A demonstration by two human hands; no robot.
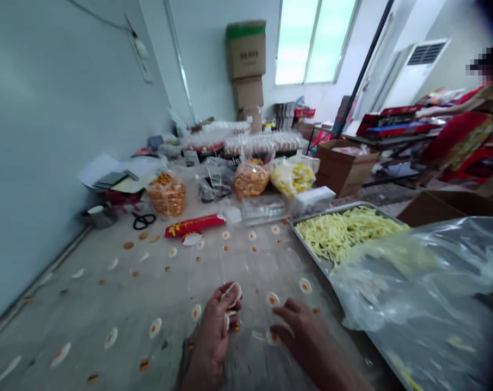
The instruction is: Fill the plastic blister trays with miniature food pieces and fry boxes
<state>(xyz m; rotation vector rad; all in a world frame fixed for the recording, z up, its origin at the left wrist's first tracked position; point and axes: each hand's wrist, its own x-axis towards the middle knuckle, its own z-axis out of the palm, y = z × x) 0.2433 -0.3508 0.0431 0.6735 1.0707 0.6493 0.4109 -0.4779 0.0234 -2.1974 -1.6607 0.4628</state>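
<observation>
My left hand (216,328) is closed around several white oval slices (235,296), which look like egg slices. Low over the table, my right hand (305,334) has its thumb and fingers apart. Its fingertips are by a white oval slice with an orange centre (272,338), and I cannot tell whether they touch it. A similar slice (273,299) lies just beyond. More such slices (155,327) lie in rows over the table (119,304), with small orange-brown pieces (144,364) between them.
On the right is a metal tray (323,266) of pale yellow strips (348,228), partly under clear plastic (425,282). Bagged snacks (252,178), a red packet (195,224) and black scissors (143,220) lie farther back. Another person (470,125) is at the far right.
</observation>
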